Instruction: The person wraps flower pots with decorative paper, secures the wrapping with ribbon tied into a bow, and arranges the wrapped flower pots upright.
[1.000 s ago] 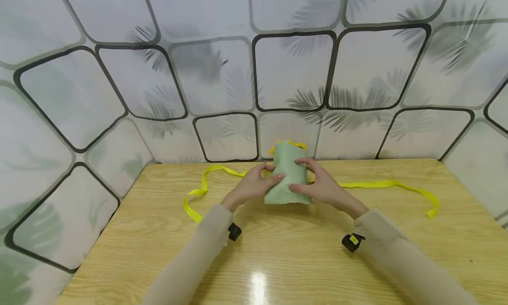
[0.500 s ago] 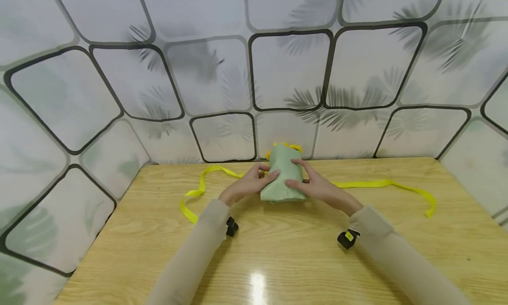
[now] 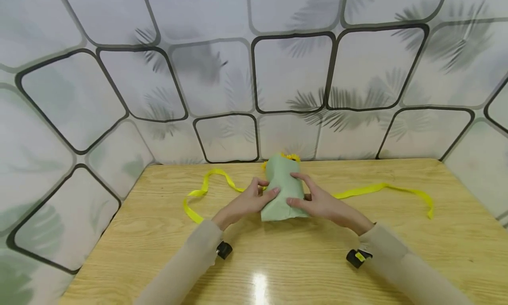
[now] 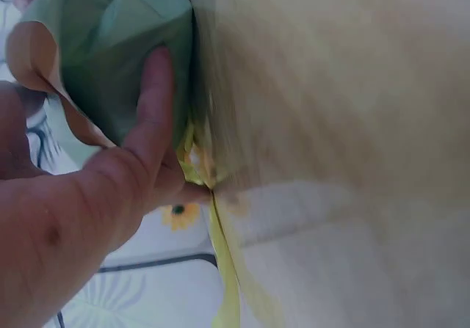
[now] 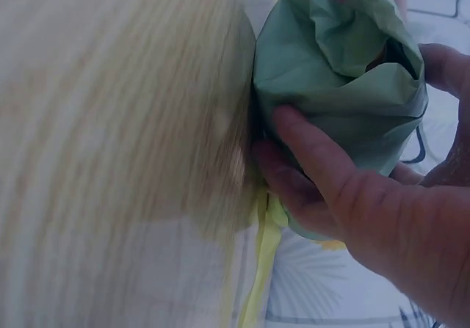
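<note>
A small bouquet wrapped in pale green paper (image 3: 283,181) lies on the table, its yellow flowers (image 3: 293,157) peeking out at the far end. My left hand (image 3: 247,200) grips it from the left, thumb on top of the paper. From the right, my right hand (image 3: 322,202) holds it too, with thumb and forefinger spread along the upper side. In the right wrist view the near end of the paper (image 5: 330,64) is crumpled and folded in. A yellow ribbon (image 3: 367,189) runs out on both sides; its middle is hidden by the bouquet and hands.
The wooden table (image 3: 254,256) ends at a patterned fabric backdrop (image 3: 293,76) just behind the bouquet. The ribbon's left part (image 3: 203,188) curls near the left forearm. Black wrist cameras (image 3: 224,250) hang under both sleeves.
Both hands have drawn the bouquet back from the backdrop toward me. The ribbon near it has shifted the same way, and its right part now slants.
</note>
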Tool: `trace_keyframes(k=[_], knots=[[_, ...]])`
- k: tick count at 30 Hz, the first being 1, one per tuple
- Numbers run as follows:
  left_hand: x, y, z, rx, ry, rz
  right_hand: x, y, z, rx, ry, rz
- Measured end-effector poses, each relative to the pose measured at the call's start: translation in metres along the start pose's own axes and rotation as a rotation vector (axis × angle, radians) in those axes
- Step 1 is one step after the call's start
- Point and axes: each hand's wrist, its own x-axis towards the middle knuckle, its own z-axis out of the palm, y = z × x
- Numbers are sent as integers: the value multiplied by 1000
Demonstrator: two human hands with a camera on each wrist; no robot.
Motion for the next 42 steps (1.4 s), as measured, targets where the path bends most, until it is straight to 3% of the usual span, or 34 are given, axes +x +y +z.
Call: trace_keyframes(k=[7,11,19,21,24,28,32,37,39,42], knots=[[-23,-2,8,-64,-2,-19,-16,-6,16,-27,3,2],[-29,-1,10,-91,12,-21,-22,-10,19,-61,13,-1],[-29,-4,11,14,127,-32,-22,-9,24,-57,60,-16],[-30,-5,11,31,146,-32,-22,-9,25,-100,84,-33],[-30,-5,11,36,149,-34,-23,-11,26,-258,178,-114],[-30,-2,12,32,159,-31,-24,-14,27,-472,330,-349],[-32,0,13,30,164,-27,-22,-18,27,-567,341,-566],[-34,2,12,14,115,-2,-18,-19,29,-649,361,-608],[-37,1,10,75,123,28,-18,-19,30,-670,377,-596],[-42,1,7,248,188,110,-17,-20,31,-690,382,-591]])
